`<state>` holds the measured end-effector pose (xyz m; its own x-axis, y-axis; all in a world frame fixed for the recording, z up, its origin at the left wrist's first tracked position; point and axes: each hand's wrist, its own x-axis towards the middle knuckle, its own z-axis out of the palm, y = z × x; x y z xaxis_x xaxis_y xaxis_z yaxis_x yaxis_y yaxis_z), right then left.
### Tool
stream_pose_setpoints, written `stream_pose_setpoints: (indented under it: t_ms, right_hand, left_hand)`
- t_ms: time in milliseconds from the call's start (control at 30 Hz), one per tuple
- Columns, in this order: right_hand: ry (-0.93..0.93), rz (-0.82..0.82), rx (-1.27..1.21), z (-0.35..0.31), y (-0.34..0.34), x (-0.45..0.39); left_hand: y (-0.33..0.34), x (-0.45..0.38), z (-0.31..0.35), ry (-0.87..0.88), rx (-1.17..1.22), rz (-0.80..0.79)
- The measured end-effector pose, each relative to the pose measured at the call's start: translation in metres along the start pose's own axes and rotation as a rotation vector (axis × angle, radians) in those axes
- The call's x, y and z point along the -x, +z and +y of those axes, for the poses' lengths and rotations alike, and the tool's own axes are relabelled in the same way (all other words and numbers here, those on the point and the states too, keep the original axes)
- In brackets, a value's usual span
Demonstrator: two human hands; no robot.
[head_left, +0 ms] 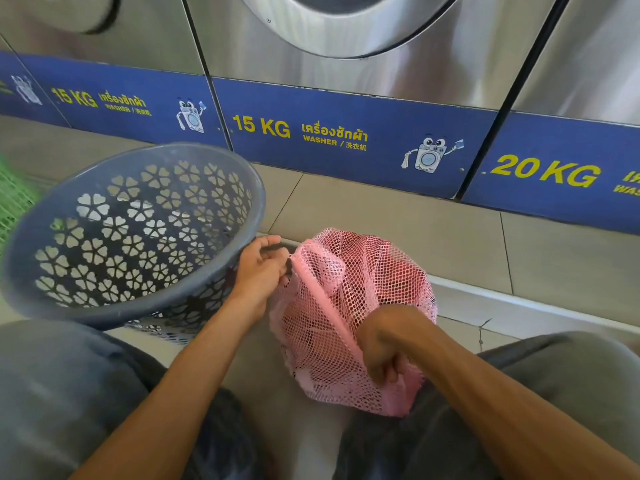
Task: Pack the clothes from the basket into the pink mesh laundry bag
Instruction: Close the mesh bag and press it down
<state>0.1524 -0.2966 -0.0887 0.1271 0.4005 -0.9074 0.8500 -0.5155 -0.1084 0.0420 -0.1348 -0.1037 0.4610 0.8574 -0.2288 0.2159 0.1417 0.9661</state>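
The pink mesh laundry bag (341, 299) stands on the floor between my knees, bulging with red and pale cloth seen through the netting. My left hand (260, 268) pinches the bag's far left edge near its pink band. My right hand (384, 348) grips the bag's near end, fingers closed on the mesh. The grey plastic basket (221, 282), with flower-shaped cut-outs, lies tipped on its side to the left, its opening facing me. No clothes show inside it.
A row of steel washing machines (346, 46) with blue 15 KG and 20 KG panels stands right behind the bag on a tiled step. Something of green mesh (14, 199) shows at the left edge. My knees in grey shorts fill the bottom corners.
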Motion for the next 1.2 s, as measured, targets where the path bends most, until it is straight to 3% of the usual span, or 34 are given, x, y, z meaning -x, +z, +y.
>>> stream_pose_setpoints:
  t_ms: [133,267,400,500,600,733,867,967,1067,1200]
  right_hand:
    - [0.008,-0.016,0.042,-0.007,0.004,-0.002]
    - [0.037,0.166,-0.026,0.000,-0.001,0.002]
    - [0.141,0.547,0.058,0.018,-0.019,-0.005]
    - [0.152,0.707,-0.009,0.017,-0.022,-0.019]
    - [0.045,0.812,-0.138,0.006,-0.017,-0.036]
    - [-0.145,0.981,-0.212,-0.005,-0.017,-0.046]
    - [-0.282,0.937,-0.324,-0.006,-0.020,-0.047]
    - [-0.144,0.838,-0.209,0.008,-0.026,-0.042]
    - [0.088,0.641,-0.096,0.029,-0.022,-0.037]
    - [0.169,0.447,-0.099,0.033,0.001,-0.058]
  left_hand:
    - [-0.002,-0.003,-0.006,0.030,-0.087,0.044]
    - [-0.010,-0.004,-0.004,0.130,-0.283,0.020]
    - [-0.013,-0.002,0.005,0.121,-0.555,-0.148]
    - [-0.006,0.007,-0.002,0.130,-0.707,-0.267]
    - [0.011,0.017,-0.024,0.323,-0.807,-0.354]
    - [0.030,0.032,-0.052,0.198,-0.689,-0.543]
    - [0.029,0.019,-0.088,0.268,-0.818,-0.441]
    - [0.020,0.010,-0.084,0.246,-0.833,-0.312]
    - [0.014,0.004,-0.079,0.028,-0.668,-0.156]
    - [0.011,-0.005,-0.084,-0.207,-0.618,-0.020]
